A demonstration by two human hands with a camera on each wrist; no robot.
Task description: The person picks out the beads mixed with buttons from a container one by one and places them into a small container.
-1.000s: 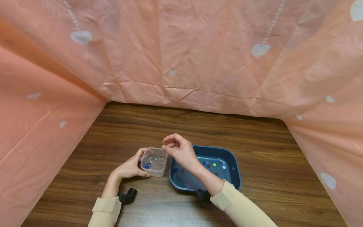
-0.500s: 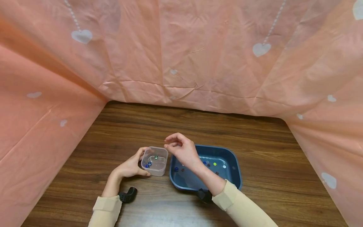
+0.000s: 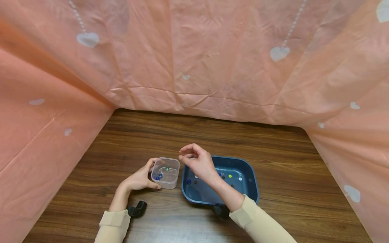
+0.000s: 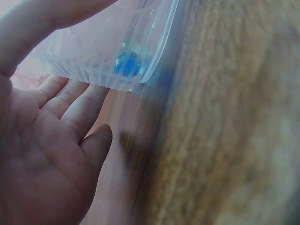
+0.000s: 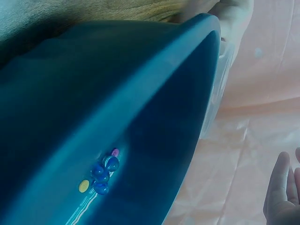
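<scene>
The left hand (image 3: pixel 140 179) curls round the near-left side of a small clear plastic box (image 3: pixel 165 172), thumb along its front wall and fingers at its far-left corner; this looks like a steadying hold that keeps the light box from sliding on the tabletop (image 3: pixel 273 152). A few glass beads (image 3: pixel 159 175) lie inside it, blue ones at the left and a green one nearer the middle. The left wrist view shows one blue bead through the ribbed wall, with the palm and fingers just beside the box.

The right hand (image 3: pixel 198 162) hangs above the gap between the box and a dark blue tray (image 3: pixel 251 182), fingertips drawn together at the thumb in a pinch. Whether a bead sits in that pinch cannot be told, since the spot is too small. The tray stands just to the right of the box, almost touching it, so the reach between the two is short. More beads (image 3: pixel 229 176) are scattered on its floor: yellow, white, blue and darker ones.

The tabletop is dark wood grain, in the lower half of the frame. Wrinkled peach-pink sheeting (image 3: pixel 194 57) with white hearts closes it in at the back and on both sides.
</scene>
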